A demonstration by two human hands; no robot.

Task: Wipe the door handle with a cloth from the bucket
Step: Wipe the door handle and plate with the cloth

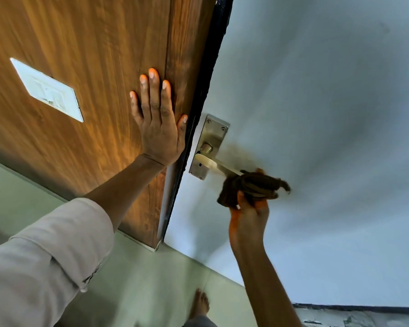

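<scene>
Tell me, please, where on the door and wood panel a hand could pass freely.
Free: the pale door face above and right of the handle plate; the wood panel between the switch plate and the left hand. Crowded: the lever, its outer end wrapped by the brown cloth in the right hand.

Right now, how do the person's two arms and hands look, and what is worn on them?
The left hand is bare, without glove, ring or watch. On the left arm is a pale, whitish long sleeve rolled back to about the elbow, with a folded cuff edge and small dark marks on it. The right hand and its forearm are bare too; no sleeve shows on that arm in this view.
</scene>
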